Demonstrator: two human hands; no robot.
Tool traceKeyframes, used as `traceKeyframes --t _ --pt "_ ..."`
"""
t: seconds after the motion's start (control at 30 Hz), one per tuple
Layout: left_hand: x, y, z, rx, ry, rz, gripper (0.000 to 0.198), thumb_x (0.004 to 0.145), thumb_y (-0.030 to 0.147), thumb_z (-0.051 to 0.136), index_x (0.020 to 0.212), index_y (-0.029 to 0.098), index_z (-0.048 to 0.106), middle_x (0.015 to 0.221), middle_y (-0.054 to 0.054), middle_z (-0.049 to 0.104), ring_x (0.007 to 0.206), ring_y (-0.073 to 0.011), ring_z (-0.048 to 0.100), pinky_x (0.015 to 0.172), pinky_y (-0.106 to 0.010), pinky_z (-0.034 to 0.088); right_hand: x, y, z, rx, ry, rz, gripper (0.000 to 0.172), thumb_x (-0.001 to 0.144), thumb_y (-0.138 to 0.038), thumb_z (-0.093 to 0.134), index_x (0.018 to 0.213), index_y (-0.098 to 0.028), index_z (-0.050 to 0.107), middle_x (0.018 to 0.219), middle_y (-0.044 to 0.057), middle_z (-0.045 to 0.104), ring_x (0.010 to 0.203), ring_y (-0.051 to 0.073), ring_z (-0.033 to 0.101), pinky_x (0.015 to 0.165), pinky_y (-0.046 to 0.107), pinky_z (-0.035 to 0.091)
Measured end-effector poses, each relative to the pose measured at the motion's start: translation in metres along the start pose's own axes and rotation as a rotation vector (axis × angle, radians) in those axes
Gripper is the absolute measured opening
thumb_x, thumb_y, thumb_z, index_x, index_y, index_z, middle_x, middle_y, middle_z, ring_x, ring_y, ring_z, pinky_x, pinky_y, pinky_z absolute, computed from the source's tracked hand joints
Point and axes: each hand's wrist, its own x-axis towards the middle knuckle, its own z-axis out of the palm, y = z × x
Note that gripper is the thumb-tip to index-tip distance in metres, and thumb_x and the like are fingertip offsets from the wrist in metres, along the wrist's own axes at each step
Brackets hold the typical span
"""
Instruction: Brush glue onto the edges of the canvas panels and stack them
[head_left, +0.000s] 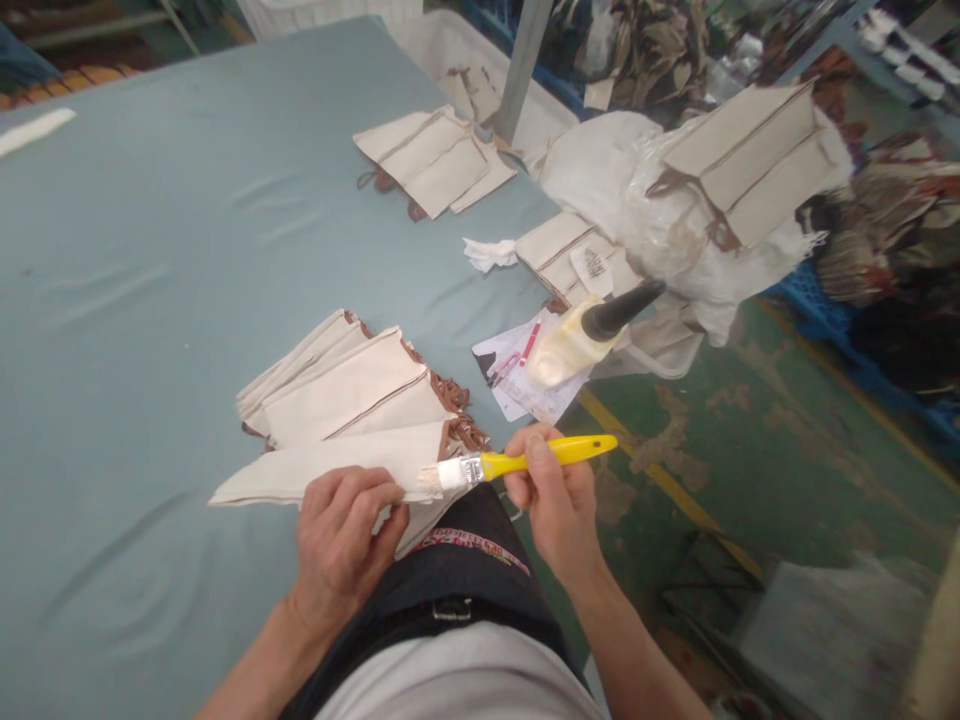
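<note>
My right hand (555,495) is closed round the yellow handle of a paintbrush (551,455). The brush's pale bristles touch or hover just over the right end of a cream fabric piece (337,455) at the table's near edge; which of the two I cannot tell. My left hand (349,535) grips the near edge of that piece, fingers curled, thumb toward the brush. Behind it lies a fanned stack of cream fabric pieces (345,390) with brown trim and brown loops (450,392) along the right side.
A cream bottle with a black nozzle (562,345) stands on papers (514,385) beside red pens. More fabric pieces (431,160) lie at the table's far side. A scrap of white tissue (489,254) rests nearby. White bags (622,170) and another fabric piece (750,155) are at the right.
</note>
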Motion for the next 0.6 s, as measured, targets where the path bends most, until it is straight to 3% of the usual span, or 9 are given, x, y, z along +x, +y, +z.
traceKeyframes --t 0.2,0.4,0.6 --pt "-0.002 -0.001 -0.002 -0.046 0.052 0.016 0.018 0.098 0.005 0.069 0.1 0.022 0.062 0.09 -0.004 0.075 0.081 -0.0218 0.07 0.081 -0.038 0.054 0.002 -0.003 0.003 -0.043 -0.119 0.013 0.045 0.1 -0.063 0.064 0.08 -0.023 0.062 0.05 -0.009 0.044 0.044 0.01 0.035 0.045 0.024 0.032" --pt "-0.008 -0.003 -0.003 -0.106 0.092 -0.009 0.024 0.094 0.002 0.072 0.1 0.023 0.063 0.091 -0.004 0.073 0.081 -0.021 0.07 0.078 -0.036 0.055 0.007 0.01 0.008 -0.016 -0.28 -0.03 0.041 0.102 -0.06 0.063 0.085 -0.022 0.064 0.054 -0.008 0.047 0.046 0.01 0.038 0.047 0.024 0.034" --pt "-0.012 -0.005 -0.003 -0.131 0.081 -0.019 0.02 0.096 0.004 0.072 0.1 0.022 0.065 0.089 -0.004 0.073 0.081 -0.0209 0.07 0.077 -0.035 0.055 0.015 0.002 -0.015 -0.165 -0.374 0.026 0.043 0.103 -0.059 0.062 0.083 -0.022 0.065 0.051 -0.009 0.043 0.043 0.01 0.036 0.042 0.023 0.027"
